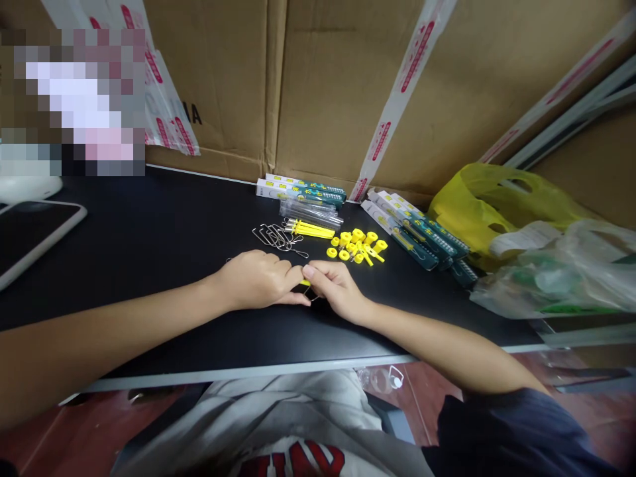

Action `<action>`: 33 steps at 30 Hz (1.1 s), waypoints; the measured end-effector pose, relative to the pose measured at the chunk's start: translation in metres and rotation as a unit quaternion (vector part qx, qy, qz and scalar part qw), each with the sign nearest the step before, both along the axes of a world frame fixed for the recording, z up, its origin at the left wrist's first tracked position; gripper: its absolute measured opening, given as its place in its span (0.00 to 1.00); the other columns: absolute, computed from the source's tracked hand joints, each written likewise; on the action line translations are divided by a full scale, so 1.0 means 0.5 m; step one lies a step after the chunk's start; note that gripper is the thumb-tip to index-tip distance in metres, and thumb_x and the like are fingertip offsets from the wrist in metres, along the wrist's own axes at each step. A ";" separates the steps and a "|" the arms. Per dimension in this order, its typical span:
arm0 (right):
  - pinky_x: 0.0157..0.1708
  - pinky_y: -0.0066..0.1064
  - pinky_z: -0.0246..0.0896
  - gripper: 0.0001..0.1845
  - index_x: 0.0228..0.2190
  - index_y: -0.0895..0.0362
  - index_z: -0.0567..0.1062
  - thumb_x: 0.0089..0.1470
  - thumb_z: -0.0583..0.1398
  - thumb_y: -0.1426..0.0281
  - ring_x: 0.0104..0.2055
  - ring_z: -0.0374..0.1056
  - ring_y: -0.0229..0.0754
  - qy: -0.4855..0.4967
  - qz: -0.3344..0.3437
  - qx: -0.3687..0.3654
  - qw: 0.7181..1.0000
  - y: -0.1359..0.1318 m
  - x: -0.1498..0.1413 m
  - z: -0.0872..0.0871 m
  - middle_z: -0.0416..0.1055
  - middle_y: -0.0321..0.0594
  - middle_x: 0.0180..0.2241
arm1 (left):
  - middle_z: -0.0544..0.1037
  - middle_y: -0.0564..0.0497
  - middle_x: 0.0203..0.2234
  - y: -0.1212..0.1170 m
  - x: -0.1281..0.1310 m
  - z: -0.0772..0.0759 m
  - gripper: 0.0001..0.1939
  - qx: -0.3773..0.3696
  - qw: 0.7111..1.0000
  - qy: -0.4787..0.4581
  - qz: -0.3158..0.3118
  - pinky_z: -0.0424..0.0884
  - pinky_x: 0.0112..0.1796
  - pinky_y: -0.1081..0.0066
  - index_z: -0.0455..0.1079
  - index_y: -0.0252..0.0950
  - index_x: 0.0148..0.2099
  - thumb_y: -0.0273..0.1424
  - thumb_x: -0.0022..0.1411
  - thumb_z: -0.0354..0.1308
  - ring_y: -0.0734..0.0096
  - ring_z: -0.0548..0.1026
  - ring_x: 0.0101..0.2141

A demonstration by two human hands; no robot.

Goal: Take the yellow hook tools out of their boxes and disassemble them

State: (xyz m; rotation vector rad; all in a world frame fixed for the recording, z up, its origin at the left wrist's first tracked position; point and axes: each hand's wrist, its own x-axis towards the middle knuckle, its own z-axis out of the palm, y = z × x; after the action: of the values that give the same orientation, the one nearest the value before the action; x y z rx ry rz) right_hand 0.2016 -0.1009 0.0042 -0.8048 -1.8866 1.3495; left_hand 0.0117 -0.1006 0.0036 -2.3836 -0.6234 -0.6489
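Observation:
My left hand [261, 279] and my right hand [342, 290] meet above the front of the black table, both closed. Between their fingertips shows a small yellow plastic part [305, 283] with a bent metal wire [313, 298] below it. Most of what they hold is covered by the fingers. Just beyond lie bent metal wire hooks [278, 237] in a loose heap. Yellow scale strips [313, 229] with springs at their ends rest beside clear plastic tubes [311, 213]. Several yellow caps and small fittings [356, 244] are scattered behind my right hand.
Green and white narrow boxes [301, 189] stand at the back, with more boxes [415, 228] to the right. A yellow bag [462, 205] and a clear plastic bag [561, 271] crowd the right side. A phone [37, 228] lies far left. Tall cardboard [338, 86] bounds the rear.

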 end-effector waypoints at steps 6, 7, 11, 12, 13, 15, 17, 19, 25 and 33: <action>0.15 0.24 0.36 0.24 0.18 0.56 0.58 0.55 0.57 0.55 0.15 0.40 0.28 0.042 -0.027 -0.113 0.992 0.007 -0.006 -0.002 0.46 0.24 0.12 | 0.70 0.54 0.15 -0.005 0.009 -0.008 0.24 -0.032 0.998 -0.055 0.028 0.54 0.20 0.72 0.65 0.34 0.29 0.49 0.65 0.46 0.72 0.71 0.18; 0.15 0.24 0.36 0.24 0.18 0.56 0.58 0.55 0.57 0.55 0.15 0.40 0.28 0.045 -0.027 -0.117 0.992 0.007 -0.006 -0.002 0.46 0.24 0.12 | 0.70 0.54 0.15 -0.005 0.010 -0.008 0.25 -0.032 0.997 -0.063 0.028 0.54 0.20 0.72 0.64 0.34 0.28 0.50 0.65 0.46 0.72 0.71 0.18; 0.15 0.24 0.37 0.25 0.17 0.56 0.57 0.56 0.56 0.56 0.16 0.42 0.27 0.030 -0.020 -0.090 0.995 0.006 -0.003 -0.002 0.48 0.25 0.14 | 0.70 0.54 0.15 -0.003 0.008 -0.008 0.26 -0.013 0.998 -0.060 0.011 0.54 0.20 0.72 0.63 0.34 0.26 0.51 0.64 0.46 0.73 0.70 0.17; 0.16 0.24 0.38 0.25 0.17 0.57 0.57 0.57 0.56 0.56 0.16 0.43 0.27 0.021 -0.017 -0.078 0.997 0.007 -0.002 -0.002 0.49 0.26 0.14 | 0.70 0.54 0.15 -0.002 0.008 -0.009 0.26 -0.010 0.998 -0.056 0.006 0.54 0.20 0.72 0.64 0.34 0.26 0.51 0.64 0.46 0.73 0.69 0.17; 0.16 0.23 0.39 0.25 0.17 0.57 0.57 0.57 0.56 0.56 0.17 0.44 0.27 0.014 -0.013 -0.069 0.997 0.007 -0.001 -0.003 0.50 0.26 0.14 | 0.70 0.54 0.14 -0.002 0.008 -0.009 0.26 -0.010 0.999 -0.053 0.002 0.54 0.20 0.72 0.64 0.34 0.26 0.51 0.65 0.46 0.73 0.69 0.16; 0.15 0.23 0.39 0.25 0.17 0.57 0.57 0.57 0.55 0.55 0.16 0.44 0.27 0.007 -0.003 -0.074 0.997 0.008 0.000 -0.003 0.51 0.26 0.14 | 0.70 0.54 0.14 -0.001 0.007 -0.012 0.26 -0.018 0.999 -0.050 0.000 0.53 0.19 0.72 0.65 0.34 0.27 0.50 0.65 0.45 0.74 0.70 0.16; 0.15 0.23 0.38 0.25 0.17 0.57 0.57 0.56 0.56 0.54 0.16 0.41 0.27 0.012 0.008 -0.112 0.994 0.008 0.000 -0.001 0.48 0.25 0.13 | 0.71 0.54 0.15 -0.001 0.007 -0.015 0.27 -0.035 0.998 -0.047 -0.001 0.53 0.19 0.73 0.66 0.34 0.28 0.51 0.65 0.44 0.74 0.70 0.16; 0.14 0.22 0.37 0.25 0.18 0.56 0.56 0.56 0.56 0.53 0.15 0.40 0.27 0.020 0.014 -0.152 0.988 0.005 -0.002 0.001 0.47 0.24 0.13 | 0.72 0.53 0.15 0.001 0.006 -0.016 0.27 -0.063 0.997 -0.042 -0.009 0.53 0.19 0.73 0.67 0.34 0.29 0.51 0.65 0.43 0.74 0.70 0.16; 0.16 0.23 0.40 0.24 0.18 0.57 0.59 0.57 0.55 0.55 0.17 0.45 0.28 -0.006 0.030 -0.089 0.996 -0.009 -0.004 0.005 0.51 0.27 0.14 | 0.73 0.53 0.15 0.005 0.005 -0.011 0.28 -0.137 0.989 -0.040 -0.038 0.53 0.18 0.73 0.67 0.34 0.30 0.51 0.66 0.41 0.73 0.71 0.17; 0.13 0.23 0.32 0.26 0.19 0.54 0.53 0.54 0.58 0.53 0.13 0.37 0.27 0.156 -0.163 -0.060 0.973 0.071 0.039 0.064 0.44 0.24 0.14 | 0.67 0.55 0.12 -0.064 0.031 0.004 0.24 -0.031 0.995 -0.032 -0.093 0.51 0.18 0.71 0.59 0.37 0.22 0.44 0.67 0.46 0.73 0.65 0.14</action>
State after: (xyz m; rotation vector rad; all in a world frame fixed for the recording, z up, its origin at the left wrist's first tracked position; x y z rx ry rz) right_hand 0.2212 -0.0656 0.0361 -0.8623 -1.3757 1.3024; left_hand 0.0273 -0.1326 0.0054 -2.5085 -0.4574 -0.7984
